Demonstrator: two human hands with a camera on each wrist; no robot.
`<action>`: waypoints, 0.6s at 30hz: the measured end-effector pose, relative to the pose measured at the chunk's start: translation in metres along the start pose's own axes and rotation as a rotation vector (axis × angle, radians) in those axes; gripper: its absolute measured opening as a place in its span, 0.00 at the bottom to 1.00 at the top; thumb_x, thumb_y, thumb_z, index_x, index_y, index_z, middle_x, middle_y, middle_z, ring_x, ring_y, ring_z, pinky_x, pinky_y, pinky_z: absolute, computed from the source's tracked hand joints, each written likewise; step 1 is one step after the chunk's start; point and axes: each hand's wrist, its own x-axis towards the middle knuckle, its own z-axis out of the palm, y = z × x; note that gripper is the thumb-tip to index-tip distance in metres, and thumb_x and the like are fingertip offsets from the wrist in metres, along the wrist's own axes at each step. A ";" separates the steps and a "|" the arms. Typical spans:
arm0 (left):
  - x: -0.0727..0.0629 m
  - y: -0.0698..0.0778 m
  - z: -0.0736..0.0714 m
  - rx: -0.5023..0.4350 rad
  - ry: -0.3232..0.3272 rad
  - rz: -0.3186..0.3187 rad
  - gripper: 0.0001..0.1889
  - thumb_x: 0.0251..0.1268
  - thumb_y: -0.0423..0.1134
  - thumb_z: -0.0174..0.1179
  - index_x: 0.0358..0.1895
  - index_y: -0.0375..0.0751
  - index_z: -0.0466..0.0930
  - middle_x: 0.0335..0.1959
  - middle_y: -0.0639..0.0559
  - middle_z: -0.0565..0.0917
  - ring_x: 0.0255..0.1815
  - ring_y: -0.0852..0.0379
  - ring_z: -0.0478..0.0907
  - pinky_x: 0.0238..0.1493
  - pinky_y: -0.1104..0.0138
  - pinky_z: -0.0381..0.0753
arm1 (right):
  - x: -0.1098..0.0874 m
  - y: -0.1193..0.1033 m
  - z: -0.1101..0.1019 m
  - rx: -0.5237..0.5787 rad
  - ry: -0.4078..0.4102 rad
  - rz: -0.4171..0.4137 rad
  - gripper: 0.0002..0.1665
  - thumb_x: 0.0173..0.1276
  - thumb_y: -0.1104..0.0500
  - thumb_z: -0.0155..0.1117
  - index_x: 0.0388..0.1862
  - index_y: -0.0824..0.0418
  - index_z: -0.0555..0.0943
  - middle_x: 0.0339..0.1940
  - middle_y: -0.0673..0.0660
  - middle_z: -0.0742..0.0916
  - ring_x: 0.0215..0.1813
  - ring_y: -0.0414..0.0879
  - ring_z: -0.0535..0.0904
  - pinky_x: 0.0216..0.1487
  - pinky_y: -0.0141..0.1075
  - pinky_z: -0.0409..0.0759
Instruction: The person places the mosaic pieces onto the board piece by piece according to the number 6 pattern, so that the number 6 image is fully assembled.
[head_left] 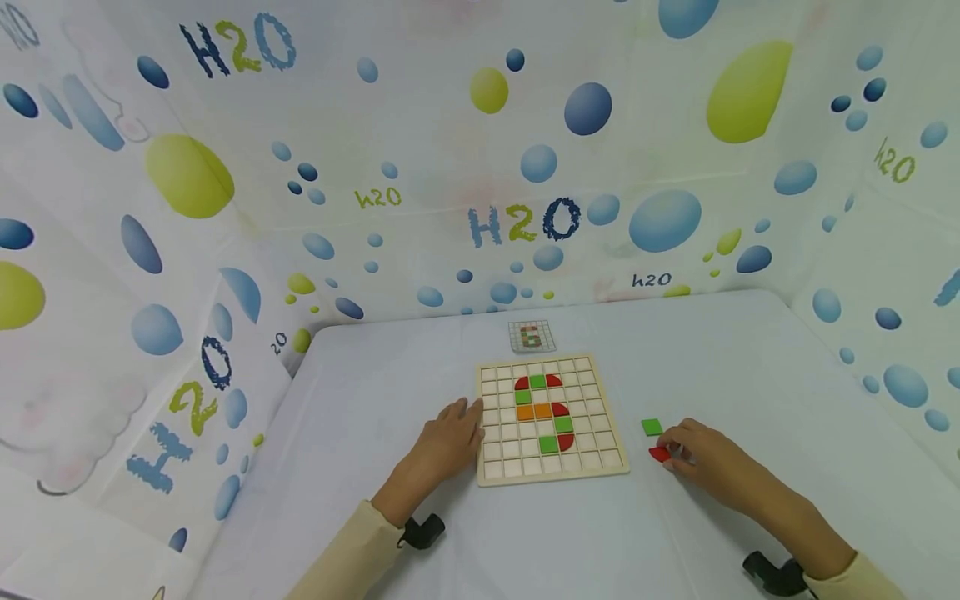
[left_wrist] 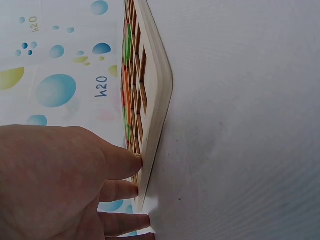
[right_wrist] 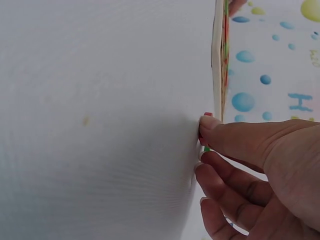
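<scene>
A square wooden grid board (head_left: pixel 552 481) lies flat, with green, orange and red tiles set in its cells in an S-like shape. My left hand (head_left: pixel 447 442) rests at the board's left edge. In the left wrist view, the thumb and fingertips of that hand (left_wrist: pixel 55 180) touch the rim, the fingers nearly straight. To the right of the board, my right hand (head_left: pixel 708 462) pinches a red tile (head_left: pixel 659 454) with one curved side, low at the tabletop. Its thumb covers part of the tile (right_wrist: pixel 207 115) in the right wrist view. Just beyond those fingers lies a loose green square tile (head_left: pixel 652 427).
Behind the board lies a small clear card (head_left: pixel 531 336) with a grid and a similar coloured figure. The white tabletop (head_left: pixel 390 367) meets a patterned curtain (head_left: pixel 420 167) at the back and sides. Black wrist devices (head_left: pixel 424 532) sit under both forearms.
</scene>
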 end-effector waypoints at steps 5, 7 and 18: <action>0.000 0.000 0.000 -0.007 -0.003 -0.001 0.28 0.85 0.43 0.51 0.81 0.37 0.64 0.78 0.31 0.67 0.80 0.34 0.65 0.71 0.35 0.71 | 0.000 0.002 0.001 -0.005 0.011 -0.018 0.12 0.64 0.64 0.78 0.45 0.57 0.86 0.40 0.46 0.84 0.40 0.39 0.81 0.40 0.33 0.84; 0.000 0.000 0.000 -0.006 -0.004 -0.002 0.28 0.86 0.43 0.51 0.81 0.37 0.63 0.79 0.31 0.67 0.80 0.34 0.65 0.71 0.36 0.71 | 0.000 0.002 0.002 -0.004 0.011 -0.028 0.12 0.65 0.64 0.78 0.45 0.58 0.86 0.40 0.46 0.84 0.40 0.39 0.80 0.40 0.33 0.84; 0.001 0.000 0.002 -0.003 -0.009 -0.018 0.29 0.86 0.45 0.50 0.82 0.39 0.63 0.79 0.32 0.66 0.81 0.35 0.64 0.72 0.35 0.70 | 0.009 -0.005 0.000 -0.011 -0.023 -0.014 0.13 0.67 0.60 0.77 0.49 0.56 0.86 0.40 0.43 0.83 0.42 0.39 0.81 0.42 0.34 0.85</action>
